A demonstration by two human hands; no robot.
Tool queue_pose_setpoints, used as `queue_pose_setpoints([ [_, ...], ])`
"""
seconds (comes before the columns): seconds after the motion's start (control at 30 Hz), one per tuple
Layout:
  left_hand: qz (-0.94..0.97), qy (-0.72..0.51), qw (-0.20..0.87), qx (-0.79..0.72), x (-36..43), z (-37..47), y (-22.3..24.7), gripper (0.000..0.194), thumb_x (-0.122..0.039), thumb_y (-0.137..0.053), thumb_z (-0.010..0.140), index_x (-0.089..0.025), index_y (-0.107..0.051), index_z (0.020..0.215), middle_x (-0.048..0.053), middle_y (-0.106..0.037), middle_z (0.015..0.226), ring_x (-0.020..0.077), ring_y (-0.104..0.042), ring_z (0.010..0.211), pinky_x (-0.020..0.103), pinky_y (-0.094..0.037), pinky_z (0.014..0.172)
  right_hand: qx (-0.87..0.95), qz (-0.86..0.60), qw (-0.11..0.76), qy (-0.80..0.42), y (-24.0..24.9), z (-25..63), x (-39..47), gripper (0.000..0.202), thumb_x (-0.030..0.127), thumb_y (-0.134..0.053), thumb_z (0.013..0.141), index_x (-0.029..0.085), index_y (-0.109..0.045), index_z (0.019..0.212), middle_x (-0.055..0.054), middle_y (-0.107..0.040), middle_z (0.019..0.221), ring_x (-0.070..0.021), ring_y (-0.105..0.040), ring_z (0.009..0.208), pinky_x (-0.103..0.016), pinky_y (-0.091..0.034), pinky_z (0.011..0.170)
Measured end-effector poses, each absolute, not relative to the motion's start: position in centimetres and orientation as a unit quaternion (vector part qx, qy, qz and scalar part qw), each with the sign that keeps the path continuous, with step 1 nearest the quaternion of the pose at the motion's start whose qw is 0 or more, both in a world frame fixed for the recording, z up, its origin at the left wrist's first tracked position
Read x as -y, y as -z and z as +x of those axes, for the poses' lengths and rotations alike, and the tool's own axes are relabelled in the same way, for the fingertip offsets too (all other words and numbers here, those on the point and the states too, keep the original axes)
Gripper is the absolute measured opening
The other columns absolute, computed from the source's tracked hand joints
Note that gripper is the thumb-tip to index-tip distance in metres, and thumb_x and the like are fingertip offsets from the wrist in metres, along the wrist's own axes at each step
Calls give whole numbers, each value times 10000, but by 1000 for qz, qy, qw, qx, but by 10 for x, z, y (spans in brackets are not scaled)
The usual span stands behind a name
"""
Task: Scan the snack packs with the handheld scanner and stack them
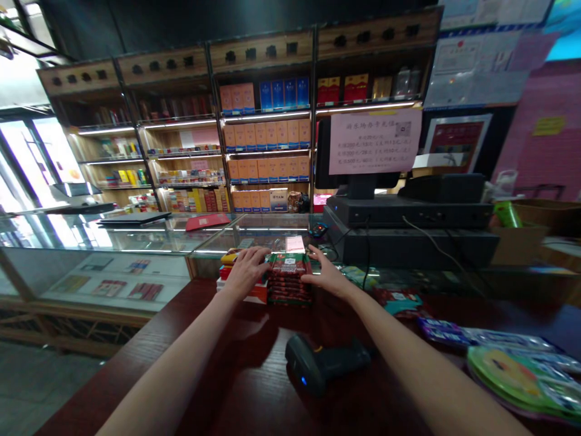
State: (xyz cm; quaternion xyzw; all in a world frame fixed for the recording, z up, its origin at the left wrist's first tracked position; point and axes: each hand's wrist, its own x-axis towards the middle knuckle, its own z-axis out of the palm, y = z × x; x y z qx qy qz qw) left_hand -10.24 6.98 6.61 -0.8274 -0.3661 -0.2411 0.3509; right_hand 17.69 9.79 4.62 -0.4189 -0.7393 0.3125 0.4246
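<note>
A stack of dark red and green packets lies on the dark wooden counter. My left hand rests over the stack's left side and the yellow, red and white boxes beside it, its fingers spread. At the stack's right side is my right hand, thumb and fingers apart, thumb close to the packets. Neither hand is closed around anything. Behind the packets stands a small pale paper. A black handheld scanner with a blue light lies nearer, between my forearms.
Glass display cases stretch left and behind the stack. A monitor with a pink sign stands behind at right above black equipment. Colourful packages and a red-green packet lie right. Shelves of boxes line the back.
</note>
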Motion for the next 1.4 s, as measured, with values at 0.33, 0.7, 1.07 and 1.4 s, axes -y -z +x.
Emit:
queue_pose_setpoints([
  [0.33, -835, 236, 331, 371, -67, -107, -61, 165, -188, -614, 917, -268, -715, 1020, 66, -594, 1308, 263, -469, 1233, 440, -414, 1015, 741, -427, 404, -324, -39, 179, -101, 1057, 333, -842, 651, 217, -294, 1548, -200, -530, 1460, -301, -519, 1348, -503, -334, 1152],
  [0.7, -835, 240, 306, 389, -58, -107, -57, 256, -162, -611, 913, -270, -697, 1128, 77, -601, 1313, 275, -473, 1252, 447, -432, 1016, 761, -399, 409, -308, -31, 176, -102, 950, 353, -766, 728, 221, -312, 1552, -168, -421, 1562, -287, -387, 1453, -490, -278, 1195],
  [1.07, -831, 224, 296, 414, -48, -108, -57, 410, -104, -587, 900, -298, -648, 1256, 78, -589, 1326, 281, -483, 1230, 468, -437, 1019, 779, -405, 407, -252, -28, 180, -100, 942, 376, -750, 734, 184, -323, 1552, -185, -394, 1574, -306, -375, 1455, -496, -266, 1196],
  [1.4, -832, 243, 297, 401, -32, -99, -70, 396, -112, -604, 881, -268, -653, 1242, 105, -590, 1303, 285, -475, 1237, 478, -455, 1030, 780, -392, 423, -242, -36, 195, -75, 878, 303, -735, 736, 214, -370, 1530, -148, -447, 1549, -291, -413, 1434, -498, -285, 1193],
])
